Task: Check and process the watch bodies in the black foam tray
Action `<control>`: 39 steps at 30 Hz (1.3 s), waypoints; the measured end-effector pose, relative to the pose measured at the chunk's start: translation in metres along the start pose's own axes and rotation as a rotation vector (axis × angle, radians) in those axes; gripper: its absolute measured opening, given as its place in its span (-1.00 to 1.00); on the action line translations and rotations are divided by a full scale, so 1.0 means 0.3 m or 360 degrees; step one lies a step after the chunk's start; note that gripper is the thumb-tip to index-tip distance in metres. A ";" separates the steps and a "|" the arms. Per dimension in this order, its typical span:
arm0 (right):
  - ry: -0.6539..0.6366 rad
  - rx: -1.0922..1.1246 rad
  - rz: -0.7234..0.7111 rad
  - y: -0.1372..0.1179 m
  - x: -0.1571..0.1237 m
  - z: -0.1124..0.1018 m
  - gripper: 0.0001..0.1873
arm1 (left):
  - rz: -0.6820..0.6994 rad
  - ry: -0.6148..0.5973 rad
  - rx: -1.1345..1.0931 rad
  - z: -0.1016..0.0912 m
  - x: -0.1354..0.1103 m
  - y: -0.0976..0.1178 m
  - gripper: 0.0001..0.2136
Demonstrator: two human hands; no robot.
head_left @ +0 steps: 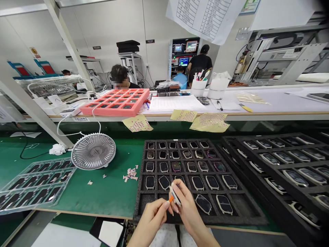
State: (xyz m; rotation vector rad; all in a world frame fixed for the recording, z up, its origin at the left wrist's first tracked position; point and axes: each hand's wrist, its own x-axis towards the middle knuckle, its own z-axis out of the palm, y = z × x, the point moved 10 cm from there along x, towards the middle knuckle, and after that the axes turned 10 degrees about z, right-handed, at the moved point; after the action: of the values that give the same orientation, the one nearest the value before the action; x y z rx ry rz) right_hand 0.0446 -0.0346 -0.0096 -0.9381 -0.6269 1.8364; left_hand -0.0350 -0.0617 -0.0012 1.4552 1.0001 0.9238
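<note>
In my right hand (183, 196) is a pale-framed smartwatch case (174, 196), turned on its edge over the foam tray. The thumb and fingertips of my left hand (155, 213) pinch a small orange tab (171, 198) against the side of the case. Whether the tab is fixed to the case I cannot tell. Beneath both hands lies the black foam tray (245, 206), its pockets holding rows of watch cases with dark screens, such as the watch case (224, 203) to the right. My fingers partly cover the held case and a few pockets.
A grey round fan (94, 151) stands left on the green bench, near small scattered tabs (131, 174). A clear blister tray (33, 185) with dark parts lies at far left. Stacked foam trays (280, 168) fill the right. A shelf edge (161, 118) carries a pink foam tray (138, 107).
</note>
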 end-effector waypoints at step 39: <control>0.0284 -0.2257 -0.0847 0.036 -0.029 0.069 -0.85 | -0.0260 0.0906 0.1475 -0.590 0.022 -0.113 -0.75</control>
State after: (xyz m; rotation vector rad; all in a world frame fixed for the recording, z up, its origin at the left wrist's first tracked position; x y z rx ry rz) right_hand 0.0244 -0.0476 -0.0027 -1.5421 -1.9175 0.6191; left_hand -0.2014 0.0061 -0.0158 1.8344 2.1321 0.7935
